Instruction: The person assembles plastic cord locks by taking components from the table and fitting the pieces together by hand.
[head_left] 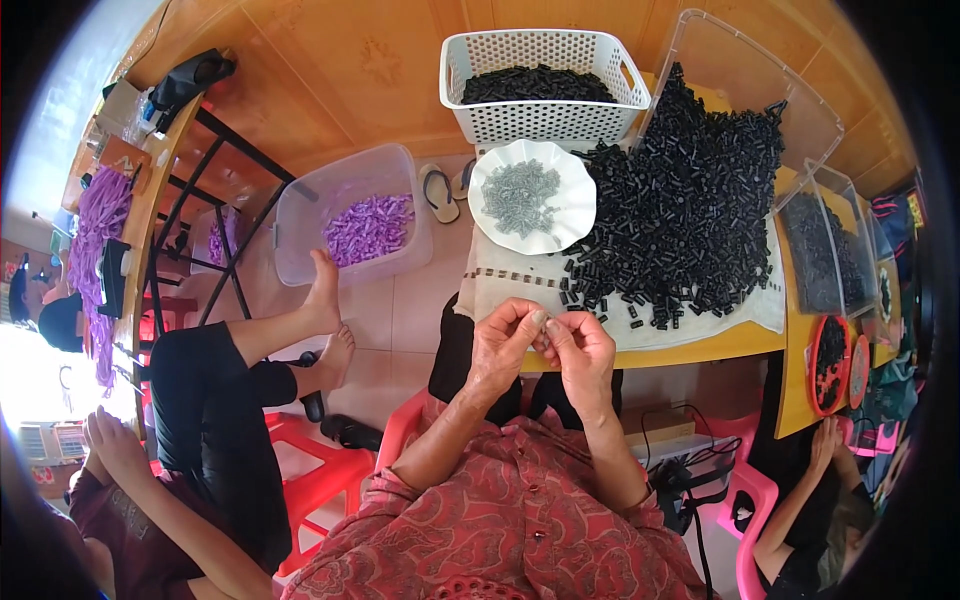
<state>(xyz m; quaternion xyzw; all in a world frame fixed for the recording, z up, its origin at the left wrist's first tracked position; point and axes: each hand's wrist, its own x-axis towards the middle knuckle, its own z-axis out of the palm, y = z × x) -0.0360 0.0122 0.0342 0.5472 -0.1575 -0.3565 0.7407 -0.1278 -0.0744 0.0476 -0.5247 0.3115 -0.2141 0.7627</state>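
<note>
My left hand (pixel 499 345) and my right hand (pixel 584 354) meet at the table's near edge, thumbs and fingertips pinched together. Whatever sits between the fingertips is too small and covered to make out. Just beyond them, a white wavy-rimmed plate (pixel 577 228) bears a heap of small clear pieces (pixel 520 196). To the right spreads a large pile of short black tube-like pieces (pixel 690 210) on a pale cloth (pixel 505 292). A few loose black pieces lie close to my right hand.
Behind the plate stands a white perforated basket (pixel 548 124) of black pieces. A clear bin (pixel 742 50) lies tipped behind the pile. A clear tub (pixel 410 255) of purple pieces rests on the floor at left. Other people sit on both sides; a red stool (pixel 325 465) is at left.
</note>
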